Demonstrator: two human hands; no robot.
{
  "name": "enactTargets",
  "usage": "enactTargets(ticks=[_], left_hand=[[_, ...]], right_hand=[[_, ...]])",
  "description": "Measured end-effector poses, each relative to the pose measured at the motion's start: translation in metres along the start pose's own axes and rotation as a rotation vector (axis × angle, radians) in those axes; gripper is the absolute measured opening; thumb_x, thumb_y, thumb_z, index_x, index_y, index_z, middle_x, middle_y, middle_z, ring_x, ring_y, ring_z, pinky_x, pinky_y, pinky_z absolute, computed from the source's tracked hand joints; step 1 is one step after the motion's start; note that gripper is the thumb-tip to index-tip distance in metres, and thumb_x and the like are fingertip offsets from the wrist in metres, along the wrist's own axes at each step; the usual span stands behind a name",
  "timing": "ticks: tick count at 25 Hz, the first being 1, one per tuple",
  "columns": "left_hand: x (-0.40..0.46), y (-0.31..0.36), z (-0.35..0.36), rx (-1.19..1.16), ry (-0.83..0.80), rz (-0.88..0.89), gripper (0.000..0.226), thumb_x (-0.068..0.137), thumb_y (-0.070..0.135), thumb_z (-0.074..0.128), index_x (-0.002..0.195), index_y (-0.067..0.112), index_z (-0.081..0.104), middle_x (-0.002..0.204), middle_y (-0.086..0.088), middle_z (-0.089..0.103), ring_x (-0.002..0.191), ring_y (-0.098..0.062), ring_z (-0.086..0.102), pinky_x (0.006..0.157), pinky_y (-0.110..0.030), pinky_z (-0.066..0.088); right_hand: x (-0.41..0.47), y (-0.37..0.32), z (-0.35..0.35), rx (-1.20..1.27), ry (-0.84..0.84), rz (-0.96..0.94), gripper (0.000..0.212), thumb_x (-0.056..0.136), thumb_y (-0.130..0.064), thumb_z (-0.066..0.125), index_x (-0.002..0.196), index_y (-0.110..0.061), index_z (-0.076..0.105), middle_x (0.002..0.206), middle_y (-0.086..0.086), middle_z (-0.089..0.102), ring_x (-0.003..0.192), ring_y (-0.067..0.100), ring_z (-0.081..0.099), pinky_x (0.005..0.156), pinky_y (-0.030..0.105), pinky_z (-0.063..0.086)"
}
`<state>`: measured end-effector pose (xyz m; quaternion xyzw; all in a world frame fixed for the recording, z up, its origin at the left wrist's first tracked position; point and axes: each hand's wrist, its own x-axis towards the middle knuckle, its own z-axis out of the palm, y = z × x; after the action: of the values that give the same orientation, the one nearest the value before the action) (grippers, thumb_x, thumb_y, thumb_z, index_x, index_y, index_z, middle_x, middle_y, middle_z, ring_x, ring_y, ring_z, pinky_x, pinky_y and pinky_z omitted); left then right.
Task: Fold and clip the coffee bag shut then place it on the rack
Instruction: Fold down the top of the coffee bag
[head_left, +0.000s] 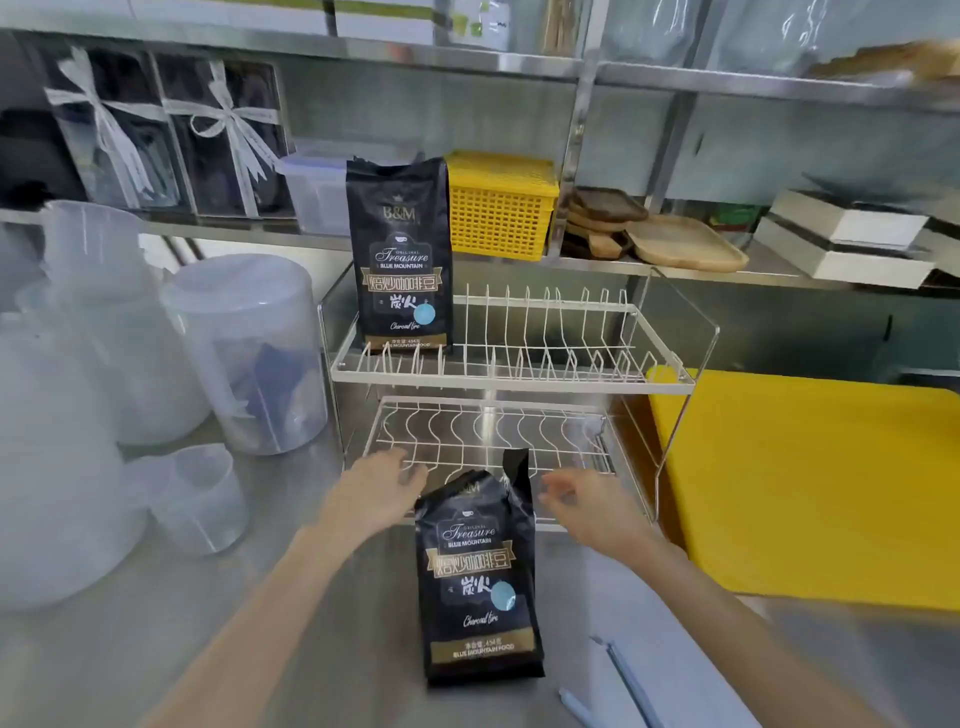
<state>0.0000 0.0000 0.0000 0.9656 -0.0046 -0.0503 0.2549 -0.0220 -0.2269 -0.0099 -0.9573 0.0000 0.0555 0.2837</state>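
Both hands were out in front of us, either side of the coffee bag (479, 577) that stood on the steel counter (156, 623). Our left hand (382, 486) hung just left of the bag's crumpled top, fingers spread and loosely curled, gripping nothing as far as we could see. Our right hand (582, 499) sat just right of that top, fingers half open, also empty; whether a fingertip brushed the foil, we couldn't tell.

The bag's mouth was unsealed: one black flap stuck up on the right, the rest slumped. So we judged the fold had not begun properly, and no clip was on it. Next, we reckoned, both hands needed to pinch the top edges together, flatten them, and roll them down evenly.

A pale blue clip-like tool (628, 680) lay on the counter, right of the bag's base. Behind the bag stood the wire rack (519, 364), with a second coffee bag (400, 254) upright on the left of its upper tier.

Both forearms reached forward, angling inward towards the bag.
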Motion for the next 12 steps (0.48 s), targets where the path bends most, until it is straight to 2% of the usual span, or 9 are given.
enactTargets(ticks=[4,7,10,12], left_hand=[[-0.002,-0.020,0.025,0.003,-0.084,-0.099,0.040,0.091,0.036,0.038,0.111,0.008,0.057,0.123,-0.018,0.061,0.114,-0.035,0.054,0.091,-0.036,0.042],[-0.005,-0.026,0.043,-0.124,-0.157,-0.094,0.032,0.092,0.032,0.038,0.100,0.012,0.061,0.118,-0.015,0.064,0.109,-0.031,0.057,0.080,-0.028,0.040],[-0.014,-0.022,0.050,-0.285,-0.113,-0.116,0.032,0.093,0.027,0.039,0.109,0.011,0.061,0.119,-0.011,0.064,0.111,-0.025,0.056,0.078,-0.021,0.034],[-0.018,-0.022,0.055,-0.380,-0.051,-0.134,0.028,0.091,0.025,0.042,0.105,0.012,0.062,0.115,-0.010,0.066,0.110,-0.025,0.057,0.083,-0.023,0.037]], right_hand=[[0.004,0.007,0.025,0.070,-0.076,0.054,0.032,0.085,-0.027,0.052,0.113,-0.013,0.058,0.117,0.007,0.065,0.108,0.025,0.059,0.095,0.035,0.046],[0.006,0.008,0.039,0.171,-0.104,0.087,0.035,0.085,-0.022,0.053,0.118,-0.010,0.055,0.121,0.008,0.064,0.110,0.021,0.058,0.096,0.031,0.043],[0.002,0.003,0.047,0.282,-0.107,0.106,0.036,0.086,-0.015,0.053,0.120,-0.005,0.053,0.125,0.012,0.060,0.112,0.022,0.057,0.097,0.029,0.041],[-0.003,-0.001,0.051,0.358,-0.067,0.121,0.035,0.085,-0.012,0.054,0.119,-0.004,0.052,0.122,0.012,0.061,0.107,0.020,0.058,0.091,0.022,0.040]])
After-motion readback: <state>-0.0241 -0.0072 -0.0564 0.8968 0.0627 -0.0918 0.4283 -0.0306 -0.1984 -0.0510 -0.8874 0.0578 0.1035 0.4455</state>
